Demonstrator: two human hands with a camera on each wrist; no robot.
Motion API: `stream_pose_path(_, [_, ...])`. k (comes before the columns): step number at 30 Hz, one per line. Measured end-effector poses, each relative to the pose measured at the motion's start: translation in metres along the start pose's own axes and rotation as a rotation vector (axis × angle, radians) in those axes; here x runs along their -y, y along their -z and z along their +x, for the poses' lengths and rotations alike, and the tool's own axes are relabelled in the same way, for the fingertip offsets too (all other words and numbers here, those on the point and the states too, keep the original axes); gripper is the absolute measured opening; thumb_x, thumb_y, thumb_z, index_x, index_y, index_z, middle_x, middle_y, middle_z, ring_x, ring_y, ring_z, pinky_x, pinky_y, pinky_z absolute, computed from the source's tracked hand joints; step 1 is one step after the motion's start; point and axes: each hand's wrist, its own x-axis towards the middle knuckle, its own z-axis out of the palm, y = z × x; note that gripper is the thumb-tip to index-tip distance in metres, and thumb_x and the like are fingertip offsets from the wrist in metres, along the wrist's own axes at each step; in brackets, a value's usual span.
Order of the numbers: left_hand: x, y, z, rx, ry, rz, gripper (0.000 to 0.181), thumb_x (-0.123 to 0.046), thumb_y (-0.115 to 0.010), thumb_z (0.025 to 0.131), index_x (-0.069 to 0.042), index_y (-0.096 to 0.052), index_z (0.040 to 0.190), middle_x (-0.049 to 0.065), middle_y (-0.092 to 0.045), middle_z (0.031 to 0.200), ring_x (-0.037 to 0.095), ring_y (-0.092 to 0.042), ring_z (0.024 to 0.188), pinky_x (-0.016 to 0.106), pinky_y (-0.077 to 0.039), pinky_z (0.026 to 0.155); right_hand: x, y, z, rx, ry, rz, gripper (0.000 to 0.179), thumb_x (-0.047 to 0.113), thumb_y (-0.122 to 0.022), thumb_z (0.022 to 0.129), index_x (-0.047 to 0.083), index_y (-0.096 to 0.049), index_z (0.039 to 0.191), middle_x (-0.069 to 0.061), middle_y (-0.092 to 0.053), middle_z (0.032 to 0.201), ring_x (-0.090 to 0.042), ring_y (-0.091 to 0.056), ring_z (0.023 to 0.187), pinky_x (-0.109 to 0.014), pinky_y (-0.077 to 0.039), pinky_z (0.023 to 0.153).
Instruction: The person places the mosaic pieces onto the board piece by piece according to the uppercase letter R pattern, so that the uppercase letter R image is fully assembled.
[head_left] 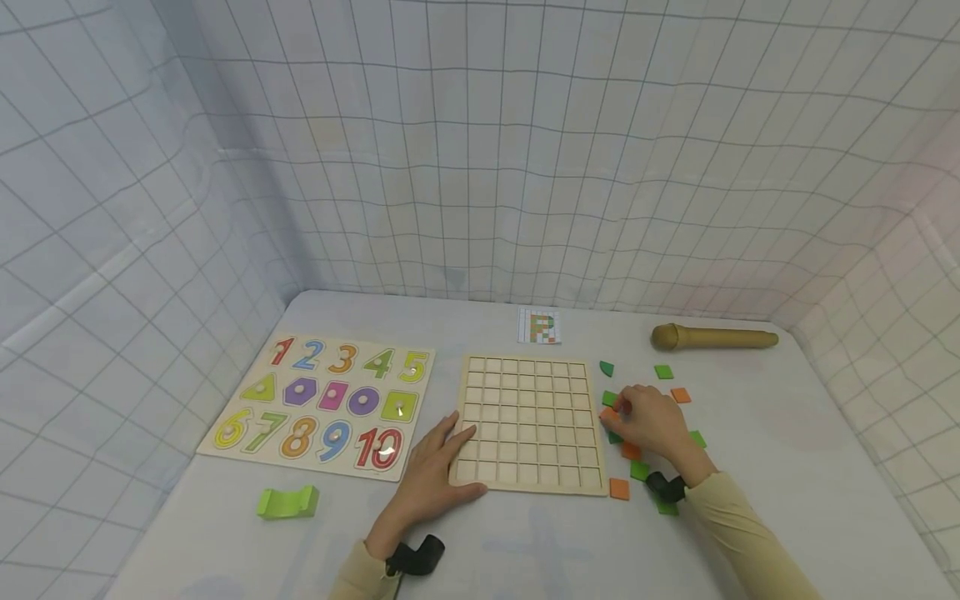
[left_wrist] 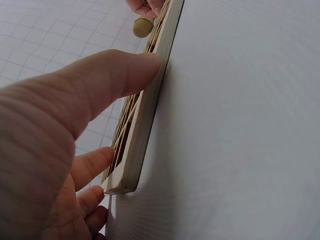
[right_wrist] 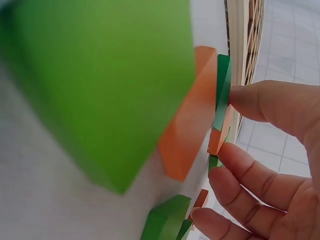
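A square wooden grid board [head_left: 525,423] lies in the middle of the table, its cells bare. My left hand [head_left: 431,479] rests spread at its near-left corner. The thumb [left_wrist: 135,70] lies against the near edge and the other fingers touch the left side. At the board's right edge, my right hand [head_left: 651,419] is down among loose tiles, with thumb and index finger at opposite edges of an orange tile [right_wrist: 215,141]. A dark green tile [right_wrist: 222,90] lies against the thumb. Nearer the right wrist camera are a large-looking green tile [right_wrist: 110,75] and another orange one.
A number and shape puzzle board [head_left: 288,425] lies to the left, with a green block [head_left: 288,502] in front of it. A small pattern card [head_left: 539,326] lies behind the grid board. At the back right is a tan microphone-shaped stick [head_left: 716,337]. Several green and orange tiles [head_left: 619,488] are scattered right of the board.
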Motion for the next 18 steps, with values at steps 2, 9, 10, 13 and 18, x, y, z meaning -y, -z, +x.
stream_pose_path(2, [0.0002, -0.0003, -0.0003, -0.012, -0.009, 0.000, 0.080, -0.041, -0.079, 0.071, -0.009, -0.049, 0.139, 0.016, -0.027, 0.151, 0.040, -0.025, 0.135, 0.060, -0.020, 0.104, 0.0003, 0.0004, 0.0003, 0.002, 0.001, 0.006, 0.025, 0.032, -0.075, 0.078, 0.010, -0.063, 0.078, 0.003, -0.052, 0.070, -0.013, -0.045, 0.062, -0.029, -0.039, 0.052])
stream_pose_path(9, [0.0011, -0.0007, -0.0001, -0.020, -0.020, 0.003, 0.081, -0.040, -0.080, 0.070, -0.009, -0.050, 0.138, 0.016, -0.028, 0.150, 0.041, -0.026, 0.134, 0.060, -0.021, 0.103, 0.0017, 0.0007, 0.0015, 0.022, -0.026, 0.036, 0.024, 0.030, -0.075, 0.079, 0.009, -0.062, 0.078, 0.003, -0.052, 0.068, -0.012, -0.045, 0.058, -0.029, -0.039, 0.049])
stream_pose_path(10, [0.0015, -0.0009, 0.0001, -0.014, -0.013, 0.003, 0.081, -0.041, -0.080, 0.070, -0.009, -0.050, 0.138, 0.016, -0.027, 0.151, 0.040, -0.025, 0.134, 0.060, -0.020, 0.103, 0.0019, 0.0007, 0.0016, 0.029, -0.038, 0.042, 0.025, 0.030, -0.075, 0.079, 0.009, -0.062, 0.078, 0.003, -0.053, 0.067, -0.012, -0.045, 0.058, -0.029, -0.039, 0.049])
stream_pose_path(13, [0.0028, -0.0019, 0.0007, 0.001, 0.009, 0.003, 0.081, -0.042, -0.079, 0.070, -0.012, -0.049, 0.140, 0.014, -0.026, 0.152, 0.037, -0.023, 0.136, 0.058, -0.019, 0.105, 0.0031, 0.0011, 0.0025, 0.049, -0.075, 0.059, 0.025, 0.029, -0.075, 0.079, 0.008, -0.063, 0.080, 0.002, -0.054, 0.068, -0.013, -0.046, 0.058, -0.029, -0.040, 0.050])
stream_pose_path(18, [0.0042, -0.0035, 0.0003, 0.011, 0.026, 0.008, 0.082, -0.043, -0.079, 0.071, -0.014, -0.048, 0.140, 0.011, -0.024, 0.153, 0.035, -0.022, 0.137, 0.056, -0.018, 0.107, 0.0062, 0.0032, 0.0024, 0.073, -0.115, 0.087, 0.026, 0.029, -0.073, 0.080, 0.006, -0.063, 0.083, 0.001, -0.057, 0.070, -0.014, -0.049, 0.058, -0.030, -0.042, 0.051])
